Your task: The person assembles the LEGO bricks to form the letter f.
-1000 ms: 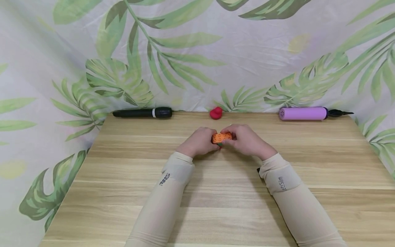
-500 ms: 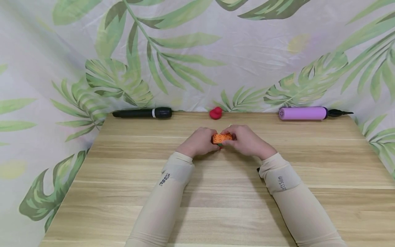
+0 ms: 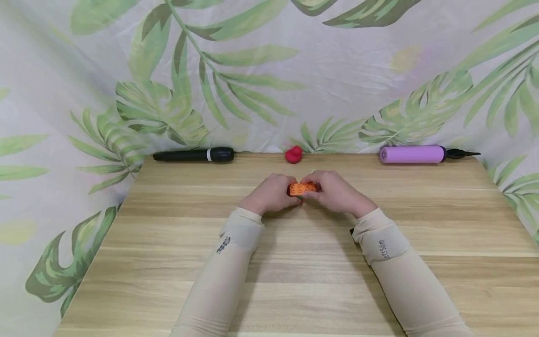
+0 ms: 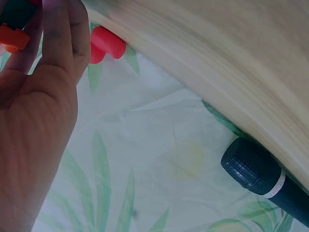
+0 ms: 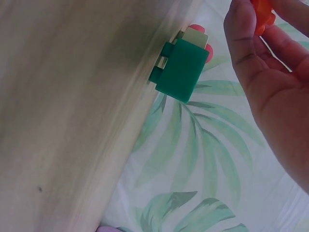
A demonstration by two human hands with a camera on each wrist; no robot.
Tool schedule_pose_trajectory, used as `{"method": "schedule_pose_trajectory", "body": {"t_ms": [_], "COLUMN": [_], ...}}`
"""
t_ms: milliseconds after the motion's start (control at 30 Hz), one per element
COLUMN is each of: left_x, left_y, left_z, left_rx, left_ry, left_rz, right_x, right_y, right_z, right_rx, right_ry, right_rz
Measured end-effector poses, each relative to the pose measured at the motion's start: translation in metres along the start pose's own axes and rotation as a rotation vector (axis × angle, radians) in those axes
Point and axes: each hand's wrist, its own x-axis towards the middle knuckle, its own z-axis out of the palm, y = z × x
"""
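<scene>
An orange toy building brick [image 3: 296,189] with studs on top is held between both hands near the table's back middle. My left hand [image 3: 273,193] grips the left side of the bricks. My right hand [image 3: 335,191] pinches the orange brick at its right end, thumb in front and fingers behind. Under the orange brick, bits of green and red show in the head view, mostly hidden by the fingers. The left wrist view shows a dark green brick [image 4: 19,15] against the orange brick [image 4: 13,38] inside the left hand [image 4: 46,92].
Behind the hands, a green brick [image 5: 182,70] and a cream brick [image 5: 195,37] lie on the table. A small red rounded toy [image 3: 294,154] sits at the back edge. A black microphone [image 3: 193,155] lies back left, a purple hand pump [image 3: 412,154] back right. A leaf-print cloth hangs behind.
</scene>
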Motion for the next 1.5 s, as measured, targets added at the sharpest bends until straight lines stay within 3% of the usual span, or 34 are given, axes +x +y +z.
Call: {"method": "schedule_pose_trajectory", "body": {"t_ms": [233,433,633,867,1133,1500], "left_x": [0.000,0.002,0.000,-0.001,0.001,0.001], "left_y": [0.003,0.003,0.002,0.003,0.003,0.003], "left_z": [0.000,-0.001,-0.001,0.000,0.000,0.000], "left_rx": [-0.009,0.006,0.013,0.010,0.010,0.019], "left_ry": [-0.021,-0.031,-0.031,-0.029,-0.024,-0.022], "left_rz": [-0.021,-0.033,-0.042,-0.046,-0.036,-0.032], "right_x": [-0.013,-0.023,-0.021,-0.016,-0.023,-0.024], "right_y": [0.005,0.015,0.024,0.021,0.020,0.023], "right_z": [-0.028,-0.052,-0.042,-0.031,-0.040,-0.048], "right_rx": [0.017,-0.090,-0.183,-0.207,-0.185,-0.135], "right_ry": [-0.018,-0.041,-0.109,-0.173,-0.124,-0.079], "right_rz": [0.094,0.149,0.109,0.110,0.097,0.152]}}
